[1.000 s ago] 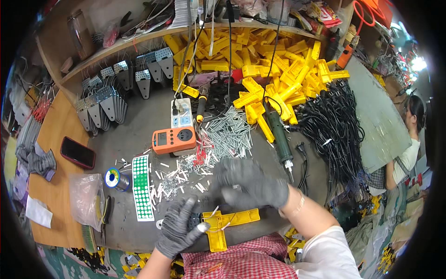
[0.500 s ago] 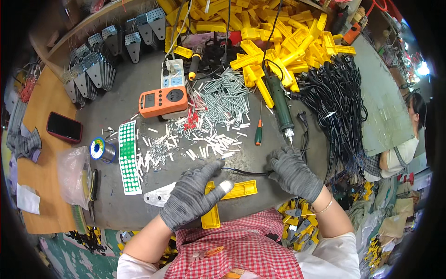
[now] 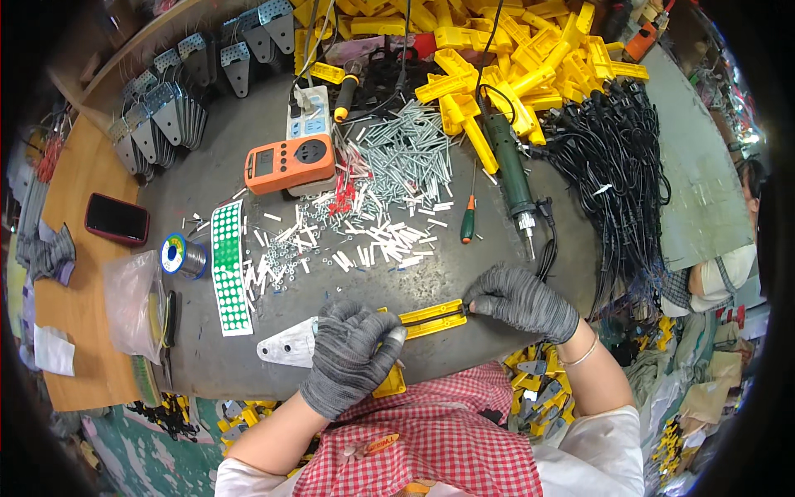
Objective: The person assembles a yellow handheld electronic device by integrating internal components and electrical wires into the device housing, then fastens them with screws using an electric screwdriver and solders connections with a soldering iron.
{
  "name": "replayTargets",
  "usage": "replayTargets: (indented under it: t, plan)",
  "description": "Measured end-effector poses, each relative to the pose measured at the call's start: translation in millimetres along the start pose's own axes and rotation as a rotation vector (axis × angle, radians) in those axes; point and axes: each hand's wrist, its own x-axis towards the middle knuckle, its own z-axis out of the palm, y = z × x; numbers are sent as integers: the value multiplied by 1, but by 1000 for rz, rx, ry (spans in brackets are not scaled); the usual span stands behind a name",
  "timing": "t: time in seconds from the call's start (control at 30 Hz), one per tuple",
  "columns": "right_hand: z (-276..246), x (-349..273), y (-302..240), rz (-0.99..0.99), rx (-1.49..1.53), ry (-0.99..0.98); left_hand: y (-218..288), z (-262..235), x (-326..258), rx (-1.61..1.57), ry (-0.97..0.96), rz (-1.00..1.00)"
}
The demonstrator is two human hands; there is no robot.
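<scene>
In front of me a long yellow plastic housing (image 3: 437,318) lies on the dark table with a black cable (image 3: 431,316) running lengthwise inside it. My left hand (image 3: 352,356), in a grey knitted glove, is closed with bent fingers over the housing's left end and hides it. At the right end, my gloved right hand (image 3: 523,305) pinches the cable between thumb and forefinger. Another yellow housing piece (image 3: 391,384) shows partly below my left palm. A light grey metal plate (image 3: 286,345) with small holes sticks out left of that hand.
A green electric screwdriver (image 3: 512,170) and a green-handled screwdriver (image 3: 468,222) lie beyond my right hand. Screws (image 3: 406,153), white sleeves (image 3: 389,244) and an orange meter (image 3: 290,164) occupy the middle. Yellow housings (image 3: 530,62) and black cables (image 3: 609,166) are piled at far right.
The cable, earlier stretched above the housing, now lies in it. My right hand has shifted slightly left and down, and my left fingers have drawn in over the housing's end.
</scene>
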Motion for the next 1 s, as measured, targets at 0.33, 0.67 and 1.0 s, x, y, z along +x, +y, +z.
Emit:
replayTargets:
  t: [0.33, 0.67, 1.0]
  plan:
    - [27, 15, -62, 2, -742, 11, 3, 3, 3, 227, -48, 151]
    - [51, 32, -51, -54, -326, 30, 9, -4, -57, 612, -50, 282]
    - [86, 76, -87, 9, -372, -11, 4, -12, -50, 387, -240, 301]
